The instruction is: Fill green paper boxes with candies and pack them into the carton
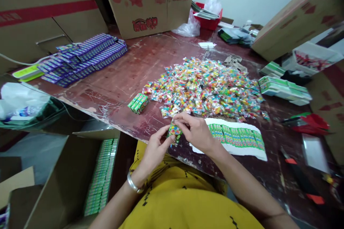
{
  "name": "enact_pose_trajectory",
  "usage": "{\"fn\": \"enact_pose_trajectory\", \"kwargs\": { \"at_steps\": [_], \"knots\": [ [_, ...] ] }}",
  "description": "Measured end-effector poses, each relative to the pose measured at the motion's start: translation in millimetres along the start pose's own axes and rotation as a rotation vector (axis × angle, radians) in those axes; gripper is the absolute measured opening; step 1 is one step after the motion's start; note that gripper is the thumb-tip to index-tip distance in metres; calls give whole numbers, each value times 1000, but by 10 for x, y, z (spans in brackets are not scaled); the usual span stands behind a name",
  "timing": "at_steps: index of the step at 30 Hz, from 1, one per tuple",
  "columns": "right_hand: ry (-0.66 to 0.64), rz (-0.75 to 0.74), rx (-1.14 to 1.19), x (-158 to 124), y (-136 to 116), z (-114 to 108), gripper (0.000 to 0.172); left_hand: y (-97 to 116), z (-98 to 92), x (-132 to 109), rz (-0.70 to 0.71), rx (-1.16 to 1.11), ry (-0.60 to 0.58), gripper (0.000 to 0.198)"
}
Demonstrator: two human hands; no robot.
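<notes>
Close to the table's front edge, my left hand (158,145) is closed on a small green box (174,131) with a colourful print, its thumb on the lower side. The fingers of my right hand (192,130) are pinched at the top of the same box. Just behind it spreads a large pile of candy packets (206,89) in clear wrappers. A small group of green boxes (138,103) stands left of the pile. To the right of my hands, a row of flat green boxes (239,136) lies on a white sheet (258,153).
Purple boxes (83,59) are stacked at the back left. Below the table edge, an open carton (51,182) holds many green boxes. Large cartons (150,3) and a red basket (208,21) stand behind. Green-white stacks (285,87) and a black-orange tool (301,179) lie right.
</notes>
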State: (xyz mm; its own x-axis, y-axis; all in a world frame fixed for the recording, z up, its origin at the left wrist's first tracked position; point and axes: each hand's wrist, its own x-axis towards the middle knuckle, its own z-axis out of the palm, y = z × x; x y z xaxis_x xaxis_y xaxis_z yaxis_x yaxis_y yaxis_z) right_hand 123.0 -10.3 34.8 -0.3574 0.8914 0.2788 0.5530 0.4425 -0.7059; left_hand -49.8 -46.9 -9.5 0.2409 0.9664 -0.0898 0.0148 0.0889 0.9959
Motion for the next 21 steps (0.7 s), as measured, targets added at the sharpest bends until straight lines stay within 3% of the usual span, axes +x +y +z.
{"fn": "enact_pose_trajectory", "kwargs": {
  "at_steps": [2, 5, 8, 11, 13, 16, 21],
  "knots": [
    [55, 37, 45, -35, -15, -46, 17, 29, 30, 0, 14, -57, 25, 45],
    [257, 82, 76, -102, 0, -87, 15, 96, 85, -17, 30, -160, 117, 63],
    [230, 109, 181, -187, 65, -17, 20, 157, 136, -40, 44, -202, 148, 73],
    [215, 173, 320, -260, 133, 119, 41, 175, 165, -56, 64, -209, 182, 78],
    [250, 180, 351, -283, 156, 185, 44, 167, 168, -63, 78, -178, 205, 72],
    [244, 134, 337, -289, 160, 220, 35, 151, 144, -66, 80, -135, 185, 56],
    [212, 146, 299, -306, 176, 210, 15, 133, 90, -58, 34, -125, 37, 42]
  ]
}}
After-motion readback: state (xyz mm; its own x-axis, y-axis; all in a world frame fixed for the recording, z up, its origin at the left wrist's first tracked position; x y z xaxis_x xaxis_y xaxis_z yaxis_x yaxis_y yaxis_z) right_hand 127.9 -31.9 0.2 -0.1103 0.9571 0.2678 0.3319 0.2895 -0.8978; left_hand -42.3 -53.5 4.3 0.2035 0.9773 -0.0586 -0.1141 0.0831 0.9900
